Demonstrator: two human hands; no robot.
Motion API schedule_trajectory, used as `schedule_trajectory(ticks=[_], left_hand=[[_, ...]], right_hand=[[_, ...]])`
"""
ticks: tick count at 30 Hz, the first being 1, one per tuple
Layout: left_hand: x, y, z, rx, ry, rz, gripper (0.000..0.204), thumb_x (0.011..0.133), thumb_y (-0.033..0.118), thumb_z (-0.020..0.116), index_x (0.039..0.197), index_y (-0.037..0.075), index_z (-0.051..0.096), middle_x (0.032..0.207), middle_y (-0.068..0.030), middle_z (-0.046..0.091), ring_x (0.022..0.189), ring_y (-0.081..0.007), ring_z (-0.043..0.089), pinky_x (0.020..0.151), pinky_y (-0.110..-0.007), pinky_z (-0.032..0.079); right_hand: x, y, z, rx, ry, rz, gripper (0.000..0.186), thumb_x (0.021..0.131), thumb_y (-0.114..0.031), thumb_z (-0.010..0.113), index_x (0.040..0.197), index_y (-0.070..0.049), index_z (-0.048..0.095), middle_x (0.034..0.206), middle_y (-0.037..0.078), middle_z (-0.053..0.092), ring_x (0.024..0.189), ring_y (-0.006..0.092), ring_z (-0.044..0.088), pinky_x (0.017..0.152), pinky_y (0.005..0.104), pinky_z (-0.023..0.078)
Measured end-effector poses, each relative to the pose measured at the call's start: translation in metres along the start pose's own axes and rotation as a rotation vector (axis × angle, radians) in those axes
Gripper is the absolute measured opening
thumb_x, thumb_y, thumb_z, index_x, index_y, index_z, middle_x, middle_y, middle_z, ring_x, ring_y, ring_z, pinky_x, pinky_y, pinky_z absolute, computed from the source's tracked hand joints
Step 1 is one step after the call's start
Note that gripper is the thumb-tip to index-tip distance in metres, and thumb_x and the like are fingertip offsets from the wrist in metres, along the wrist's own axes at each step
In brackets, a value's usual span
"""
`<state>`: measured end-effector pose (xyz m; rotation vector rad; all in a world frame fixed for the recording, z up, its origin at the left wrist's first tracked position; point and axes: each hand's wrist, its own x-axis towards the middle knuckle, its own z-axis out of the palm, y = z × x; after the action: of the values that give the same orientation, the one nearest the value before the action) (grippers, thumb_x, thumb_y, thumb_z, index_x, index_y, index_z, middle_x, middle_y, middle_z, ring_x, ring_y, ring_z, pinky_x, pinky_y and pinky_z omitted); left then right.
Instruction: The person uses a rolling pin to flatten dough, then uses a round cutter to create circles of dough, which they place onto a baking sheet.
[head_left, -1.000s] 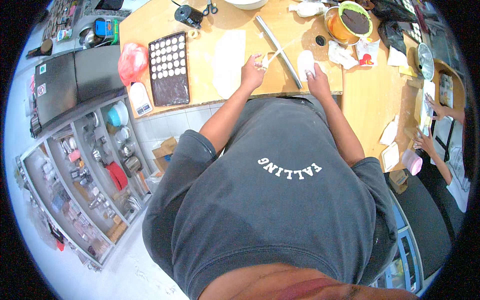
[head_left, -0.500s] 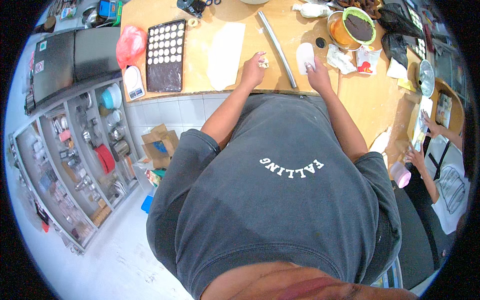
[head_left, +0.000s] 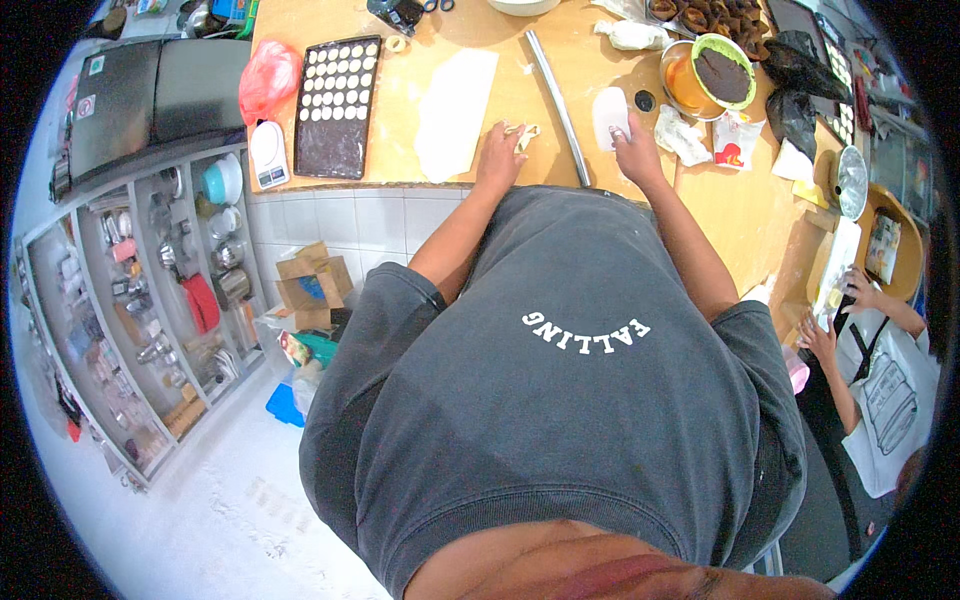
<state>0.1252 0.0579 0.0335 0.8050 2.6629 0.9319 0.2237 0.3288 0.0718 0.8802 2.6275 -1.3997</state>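
Observation:
My left hand (head_left: 499,153) is closed on a crumpled pale dough scrap (head_left: 525,135) at the table's near part, just left of a long metal bar (head_left: 554,100). My right hand (head_left: 637,152), right of the bar, grips a flat white scraper (head_left: 608,112). A pale sheet (head_left: 457,110) lies left of my left hand. Farther left is a dark tray (head_left: 330,147) with rows of small pale rounds, partly filled, beside a white scale (head_left: 268,154).
A green-rimmed bowl of dark mixture (head_left: 722,70), crumpled wrappers (head_left: 681,135) and black bags (head_left: 795,120) crowd the right. A co-worker's hands (head_left: 818,335) work at the side table. Red bag (head_left: 270,80) and metal shelving (head_left: 150,320) are at left.
The long pale strip that stretched from my left hand across the bar is now bunched in that hand. The co-worker's hands have shifted, and the view has moved slightly.

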Motion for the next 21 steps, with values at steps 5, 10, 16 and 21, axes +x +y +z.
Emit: schedule_trajectory(ticks=[5, 10, 16, 21], left_hand=[[0.022, -0.016, 0.023, 0.071, -0.098, -0.010, 0.030, 0.085, 0.010, 0.073, 0.115, 0.006, 0.075, 0.113, -0.0205, 0.065, 0.107, -0.0383, 0.063, 0.091, -0.046, 0.053], [0.032, 0.007, 0.017, -0.047, 0.088, -0.004, 0.019, 0.088, 0.016, 0.072, 0.104, 0.008, 0.078, 0.097, -0.0146, 0.069, 0.100, -0.0342, 0.065, 0.087, -0.045, 0.054], [0.019, 0.017, 0.003, 0.080, 0.167, -0.161, 0.024, 0.084, 0.012, 0.073, 0.106, 0.012, 0.079, 0.123, -0.0131, 0.063, 0.115, -0.0318, 0.061, 0.095, -0.042, 0.053], [0.010, -0.008, 0.010, 0.009, 0.062, -0.290, 0.038, 0.083, 0.013, 0.075, 0.122, 0.014, 0.074, 0.134, -0.0152, 0.056, 0.122, -0.0336, 0.057, 0.100, -0.044, 0.051]], right_hand=[[0.007, -0.001, 0.001, -0.042, -0.015, -0.055, 0.040, 0.100, -0.021, 0.060, 0.135, -0.002, 0.054, 0.110, 0.030, 0.070, 0.103, 0.0442, 0.068, 0.089, 0.0500, 0.052], [0.003, 0.000, -0.006, -0.032, -0.006, -0.070, 0.039, 0.101, -0.021, 0.061, 0.135, -0.002, 0.056, 0.105, 0.027, 0.072, 0.094, 0.0373, 0.073, 0.084, 0.0466, 0.054], [0.006, 0.011, -0.011, -0.090, 0.062, -0.082, 0.047, 0.101, -0.020, 0.061, 0.144, -0.005, 0.050, 0.107, 0.028, 0.072, 0.096, 0.0413, 0.072, 0.086, 0.0488, 0.054], [0.006, -0.001, -0.014, -0.081, 0.023, -0.017, 0.049, 0.100, -0.019, 0.061, 0.146, -0.008, 0.049, 0.109, 0.028, 0.072, 0.098, 0.0421, 0.071, 0.086, 0.0493, 0.054]])
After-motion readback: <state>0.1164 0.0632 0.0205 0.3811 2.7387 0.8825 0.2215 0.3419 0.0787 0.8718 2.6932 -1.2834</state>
